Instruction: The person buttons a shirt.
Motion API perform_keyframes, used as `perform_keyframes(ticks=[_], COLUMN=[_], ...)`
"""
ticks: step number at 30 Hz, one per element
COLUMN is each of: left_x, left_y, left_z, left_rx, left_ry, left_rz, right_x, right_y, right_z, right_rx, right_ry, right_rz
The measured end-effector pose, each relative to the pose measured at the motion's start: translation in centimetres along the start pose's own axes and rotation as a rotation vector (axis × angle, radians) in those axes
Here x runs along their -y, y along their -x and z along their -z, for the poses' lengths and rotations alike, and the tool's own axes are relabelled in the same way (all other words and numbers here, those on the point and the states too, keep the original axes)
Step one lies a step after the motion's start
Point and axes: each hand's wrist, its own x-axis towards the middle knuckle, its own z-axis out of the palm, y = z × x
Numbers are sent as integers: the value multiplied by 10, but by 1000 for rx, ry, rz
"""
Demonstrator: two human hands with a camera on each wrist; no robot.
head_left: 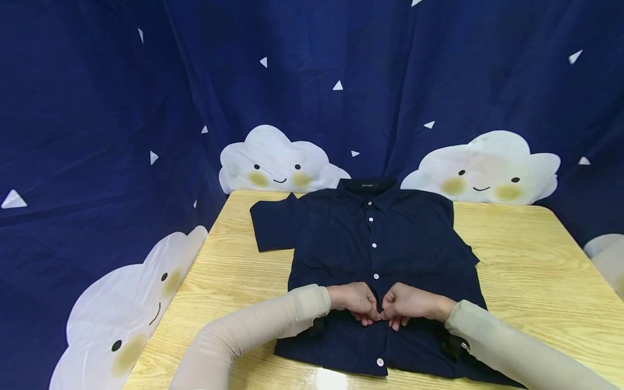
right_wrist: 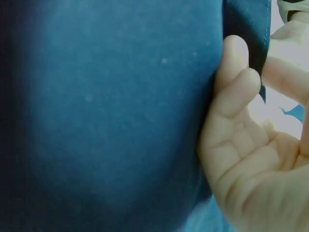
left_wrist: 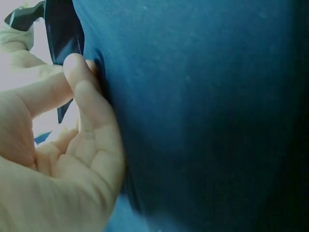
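Note:
A navy short-sleeved button-up shirt (head_left: 331, 238) lies front up on the table, its collar at the far side. White buttons run down the middle, with one button (head_left: 380, 362) visible near the hem. Over the lower front, my left hand (head_left: 355, 301) pinches the cloth at the front opening with curled fingers. Right beside it, my right hand (head_left: 411, 302) pinches the facing edge, and the fingertips of both hands meet. In the left wrist view, shirt cloth (left_wrist: 193, 96) rises beside the fingers. The right wrist view shows the placket (right_wrist: 246, 29) at the fingertips. Whatever lies between the fingertips is hidden.
The light wooden table (head_left: 526, 260) extends to both sides of the shirt. Behind and to the left hangs a dark blue curtain (head_left: 302, 32) printed with smiling clouds and small white triangles. The left sleeve in view (head_left: 273, 225) spreads outward; the other side's sleeve lies closer to the body.

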Motion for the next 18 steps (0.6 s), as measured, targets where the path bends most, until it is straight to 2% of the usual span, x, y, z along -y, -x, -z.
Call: perform_keyframes(ticks=[7, 13, 18], left_x=[1, 2, 1], left_y=[-2, -4, -5], left_z=[1, 1, 0], left_rx=[38, 44, 43], left_ry=[9, 44, 38], left_rz=[12, 29, 50], right_x=[0, -1, -4], right_y=[0, 0, 0], right_z=[0, 1, 4], right_rx=[5, 31, 73], right_ry=[-25, -36, -118], right_rz=[12, 12, -11])
